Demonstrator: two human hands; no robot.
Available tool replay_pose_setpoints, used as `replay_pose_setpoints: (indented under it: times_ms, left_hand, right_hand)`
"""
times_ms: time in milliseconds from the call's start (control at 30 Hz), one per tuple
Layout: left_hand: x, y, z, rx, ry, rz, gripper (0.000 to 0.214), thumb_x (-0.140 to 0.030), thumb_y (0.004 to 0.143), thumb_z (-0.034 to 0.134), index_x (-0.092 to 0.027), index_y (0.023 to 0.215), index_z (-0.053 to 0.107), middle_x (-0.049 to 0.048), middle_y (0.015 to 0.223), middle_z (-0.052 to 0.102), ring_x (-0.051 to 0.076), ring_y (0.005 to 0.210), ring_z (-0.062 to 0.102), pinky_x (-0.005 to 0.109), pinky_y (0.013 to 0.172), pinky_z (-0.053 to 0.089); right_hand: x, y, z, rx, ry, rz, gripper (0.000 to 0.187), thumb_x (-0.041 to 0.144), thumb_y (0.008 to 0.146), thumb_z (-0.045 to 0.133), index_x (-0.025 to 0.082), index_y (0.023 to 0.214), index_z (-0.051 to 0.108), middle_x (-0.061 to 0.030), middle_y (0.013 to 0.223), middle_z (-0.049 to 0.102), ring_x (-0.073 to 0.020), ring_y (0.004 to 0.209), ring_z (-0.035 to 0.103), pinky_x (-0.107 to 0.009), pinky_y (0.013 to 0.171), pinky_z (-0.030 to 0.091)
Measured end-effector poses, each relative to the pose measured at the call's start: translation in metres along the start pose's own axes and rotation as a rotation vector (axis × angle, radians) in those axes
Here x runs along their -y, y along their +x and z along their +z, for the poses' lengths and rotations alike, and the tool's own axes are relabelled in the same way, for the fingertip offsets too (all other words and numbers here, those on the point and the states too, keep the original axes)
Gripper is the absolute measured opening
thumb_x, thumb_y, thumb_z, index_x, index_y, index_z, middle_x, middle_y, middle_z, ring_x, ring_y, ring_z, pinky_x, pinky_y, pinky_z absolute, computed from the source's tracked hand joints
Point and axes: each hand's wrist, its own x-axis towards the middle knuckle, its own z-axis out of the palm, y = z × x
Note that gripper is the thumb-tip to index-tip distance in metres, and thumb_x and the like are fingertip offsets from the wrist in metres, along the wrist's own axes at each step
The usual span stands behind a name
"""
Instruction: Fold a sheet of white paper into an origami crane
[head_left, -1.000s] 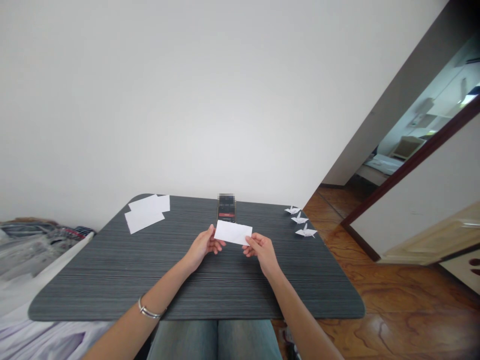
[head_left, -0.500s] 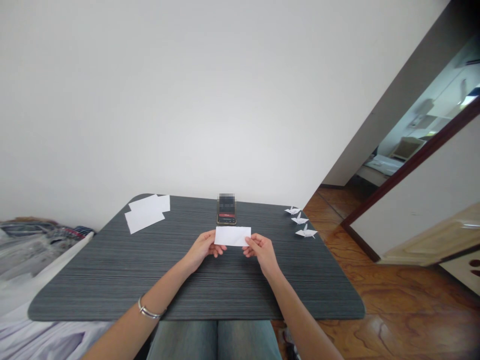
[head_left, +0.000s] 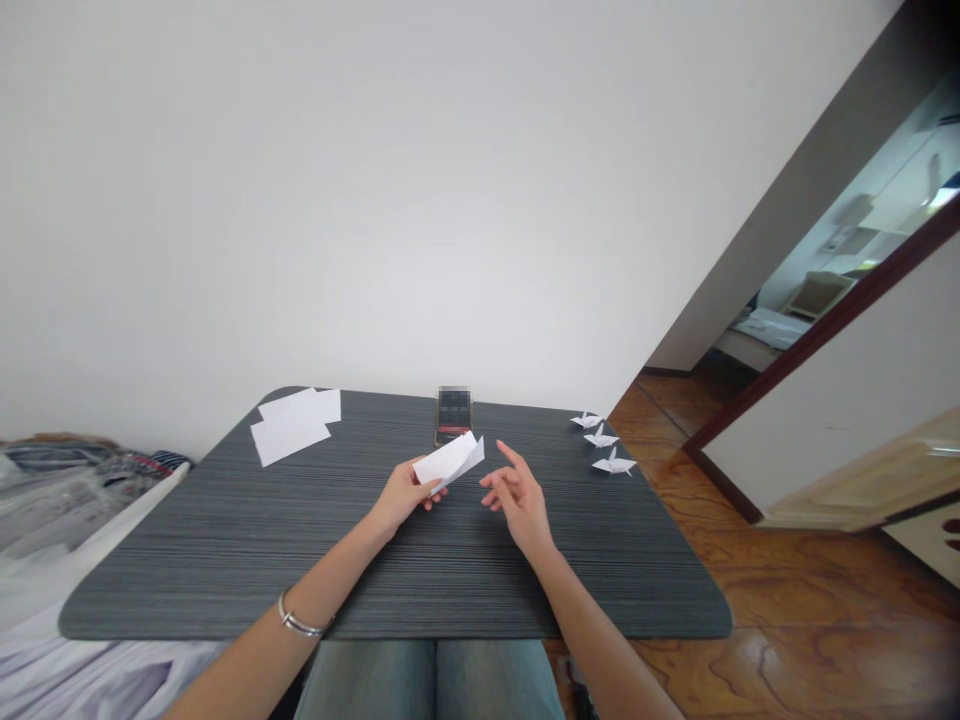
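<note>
A folded sheet of white paper is tilted up over the table, its two layers parting at the right end. My left hand grips its lower left end between thumb and fingers. Just to the right of the paper, my right hand is apart from it, with the index finger stretched out, the other fingers loosely bent and nothing held. Behind the paper a phone stands near the wall, its lower part partly covered by the paper.
Loose white paper sheets lie overlapping at the table's back left. Three folded paper cranes stand in a row along the right edge. The dark table meets a white wall. A bed with bundled things is at the left.
My right hand has let go of the paper and moved slightly away. The paper, held level by both hands before, now slants up to the right in my left hand, its layers spread.
</note>
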Motion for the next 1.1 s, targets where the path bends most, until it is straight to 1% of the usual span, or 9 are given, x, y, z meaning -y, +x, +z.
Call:
replay_pose_setpoints:
  times_ms: [100,200,400,633,767,833,900,1000,1100]
  left_hand:
    - [0.002,-0.001,0.0,-0.01,0.101,0.071,0.035,-0.029,0.063,0.063,-0.008,0.09,0.053,0.0007,0.056,0.058,0.009,0.045,0.051,0.018,0.038,0.038]
    - [0.003,-0.003,0.0,-0.018,0.202,0.143,0.028,-0.029,0.065,0.061,-0.01,0.085,0.055,-0.0015,0.056,0.056,0.009,0.044,0.05,0.018,0.037,0.038]
    - [-0.001,-0.003,0.002,-0.047,0.117,0.138,0.026,-0.029,0.063,0.063,-0.012,0.079,0.054,-0.003,0.058,0.054,0.009,0.045,0.049,0.019,0.04,0.041]
    - [-0.009,-0.007,0.009,0.133,-0.072,-0.02,0.037,-0.032,0.061,0.066,-0.011,0.09,0.054,0.0021,0.069,0.059,0.012,0.058,0.056,0.021,0.048,0.047]
    - [-0.013,-0.009,0.008,0.072,-0.16,-0.062,0.041,-0.045,0.072,0.052,-0.014,0.098,0.054,0.0034,0.069,0.06,0.012,0.057,0.057,0.021,0.048,0.047]
    - [-0.016,-0.009,0.005,0.006,-0.226,-0.006,0.044,-0.049,0.077,0.041,-0.015,0.104,0.052,0.0049,0.073,0.061,0.014,0.062,0.058,0.023,0.051,0.048]
    - [-0.019,-0.009,0.002,-0.032,-0.225,0.091,0.043,-0.046,0.078,0.042,-0.017,0.108,0.051,0.007,0.084,0.061,0.015,0.069,0.058,0.024,0.055,0.048]
    - [-0.022,-0.01,0.001,-0.019,-0.078,0.257,0.035,-0.034,0.076,0.051,-0.019,0.108,0.054,0.0087,0.101,0.056,0.017,0.081,0.056,0.025,0.063,0.047]
    - [-0.021,-0.011,0.002,0.022,0.092,0.416,0.024,-0.028,0.075,0.054,-0.018,0.095,0.063,0.0097,0.11,0.05,0.022,0.098,0.049,0.027,0.072,0.044]
  right_hand:
    - [0.001,-0.005,0.003,0.138,-0.158,-0.142,0.045,0.026,0.08,0.042,0.025,0.125,0.036,-0.0025,0.085,0.059,-0.0111,0.057,0.059,-0.023,0.053,0.046]
    - [-0.001,-0.007,0.005,0.232,-0.262,-0.208,0.039,0.02,0.08,0.039,0.026,0.118,0.044,-0.0031,0.091,0.058,-0.0115,0.062,0.06,-0.023,0.057,0.047]
    - [-0.011,-0.002,0.004,0.111,-0.414,-0.232,0.026,0.012,0.072,0.043,0.021,0.091,0.06,-0.0031,0.08,0.062,-0.0143,0.06,0.058,-0.024,0.054,0.045]
    - [-0.012,0.0,0.001,0.066,-0.53,-0.243,0.028,0.008,0.065,0.05,0.022,0.085,0.064,-0.0028,0.077,0.063,-0.0145,0.057,0.054,-0.024,0.055,0.042]
    - [-0.012,0.0,0.0,0.025,-0.465,-0.209,0.026,0.009,0.065,0.049,0.021,0.083,0.064,-0.003,0.079,0.063,-0.015,0.059,0.054,-0.024,0.054,0.042]
    - [-0.012,0.001,-0.001,0.032,-0.417,-0.184,0.026,0.008,0.065,0.049,0.021,0.083,0.063,-0.0022,0.08,0.063,-0.0148,0.059,0.055,-0.023,0.053,0.042]
    - [-0.012,0.001,-0.002,0.044,-0.382,-0.168,0.027,0.008,0.065,0.048,0.021,0.082,0.063,-0.0015,0.08,0.063,-0.0149,0.061,0.055,-0.023,0.054,0.042]
    - [-0.011,0.001,-0.002,0.069,-0.349,-0.163,0.026,0.007,0.065,0.048,0.021,0.081,0.063,-0.0014,0.079,0.064,-0.0154,0.062,0.056,-0.023,0.054,0.042]
    - [-0.01,0.001,-0.001,0.106,-0.332,-0.19,0.026,0.006,0.064,0.047,0.02,0.08,0.063,-0.0017,0.078,0.064,-0.0155,0.063,0.056,-0.023,0.054,0.041]
